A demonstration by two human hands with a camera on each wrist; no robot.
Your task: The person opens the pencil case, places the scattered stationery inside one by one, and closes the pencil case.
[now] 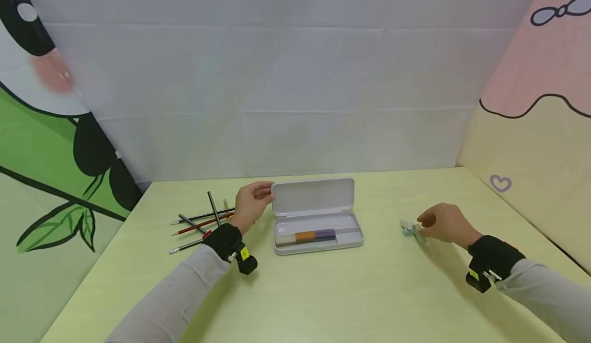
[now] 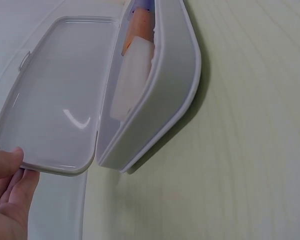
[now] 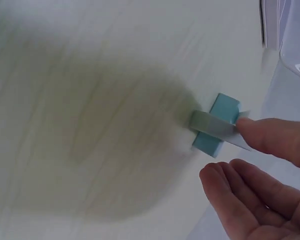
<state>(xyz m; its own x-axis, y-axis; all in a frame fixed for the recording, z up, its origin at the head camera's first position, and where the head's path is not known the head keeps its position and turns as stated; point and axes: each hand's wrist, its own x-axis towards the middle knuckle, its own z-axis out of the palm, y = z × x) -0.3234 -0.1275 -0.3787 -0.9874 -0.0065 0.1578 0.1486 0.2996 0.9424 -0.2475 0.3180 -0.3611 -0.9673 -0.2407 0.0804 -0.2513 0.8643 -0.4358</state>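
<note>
In the head view an open grey-white pencil case [image 1: 318,250] lies on the table, its lid [image 1: 314,197] raised at the back. My left hand [image 1: 251,204] pinches the lid's left corner between thumb and fingers, as the left wrist view shows. Inside the case, a white block [image 2: 132,75], an orange block [image 1: 304,237] and a purple block [image 1: 325,235] sit in a row. At the right, my right hand [image 1: 445,225] is over small eraser-like blocks. Its thumb overlaps the end of a pale green block [image 3: 210,124], which crosses a teal block [image 3: 225,107]; the other fingertips stand apart from both.
Left of the case several pencils lie in a crossed pile, among them a red pencil [image 1: 198,225] and a black pencil [image 1: 214,207], partly behind the left hand. A pale cloth wall [image 1: 300,92] stands at the table's [image 1: 323,297] back edge, with printed panels at both sides.
</note>
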